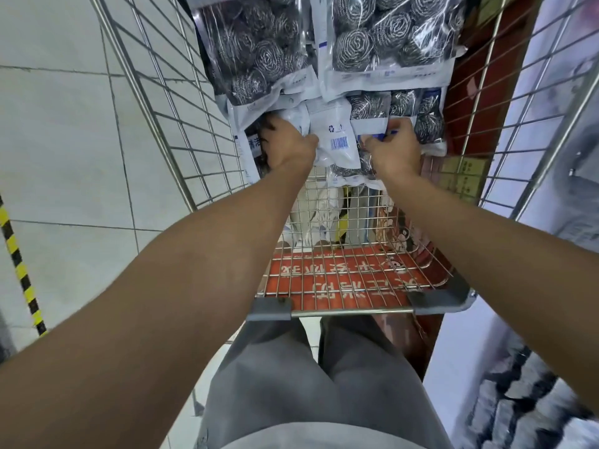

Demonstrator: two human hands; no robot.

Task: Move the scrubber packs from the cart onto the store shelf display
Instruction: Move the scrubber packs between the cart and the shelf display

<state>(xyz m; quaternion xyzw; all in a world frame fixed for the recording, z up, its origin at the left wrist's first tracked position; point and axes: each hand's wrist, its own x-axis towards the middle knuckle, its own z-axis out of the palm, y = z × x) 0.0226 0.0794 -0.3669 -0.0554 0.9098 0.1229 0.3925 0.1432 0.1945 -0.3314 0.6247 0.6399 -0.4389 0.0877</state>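
Now both hands are deep in the wire cart [181, 102], working at the low layer of scourer packs. The left hand [287, 145] has its fingers curled over the left edge of the barcode pack [337, 137], which lies face down in the middle of the pile, partly tucked under two big bags [256, 50] [389, 37]. The right hand [393, 149] pinches the lower edge of the striped pack [368, 108], just beside the barcode pack on its right.

This looks like pulling or straightening packs at the near end of the stack. To do it well, I would draw each pack toward the body along the cart floor, not upward, since the big bags rest on top and could slide forward. A grip on the sealed edge alone may tear or slip on the film; taking some of the scourer bulk into the hand should hold better. Moving one pack at a time, with the other hand bracing the pile, seems safer than tugging both. The wire floor could snag a corner, so a slight lift of the near edge may help.
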